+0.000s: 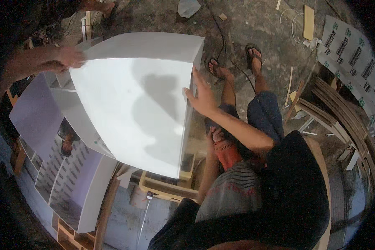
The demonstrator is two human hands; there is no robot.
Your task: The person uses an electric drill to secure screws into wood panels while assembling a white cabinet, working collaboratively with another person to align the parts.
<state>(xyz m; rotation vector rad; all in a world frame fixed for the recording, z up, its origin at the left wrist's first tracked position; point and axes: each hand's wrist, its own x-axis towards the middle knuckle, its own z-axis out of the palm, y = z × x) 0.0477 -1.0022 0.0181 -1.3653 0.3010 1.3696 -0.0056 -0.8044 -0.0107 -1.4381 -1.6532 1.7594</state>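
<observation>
A large white box-shaped cabinet [129, 108] with a glossy face stands in front of me, with shadows falling across it. My right hand [202, 95] lies against its right edge, fingers stretched out and thumb apart. Close to my body and lower, my left hand [216, 135] is closed around the end of an orange-red power tool [227, 154] with vent slots. My right forearm and shirt partly hide the tool, so its exact kind is unclear. At the cabinet's far left corner, a co-worker's hand [71, 57] touches it, slightly blurred.
Purple-and-white cabinet units [35, 112] stand to the left. A yellow plastic crate [164, 185] sits below the white cabinet. Stacked boards [341, 112] and a printed sheet [350, 58] lie to the right. A black cord [221, 31] crosses the floor, among offcuts, toward my legs.
</observation>
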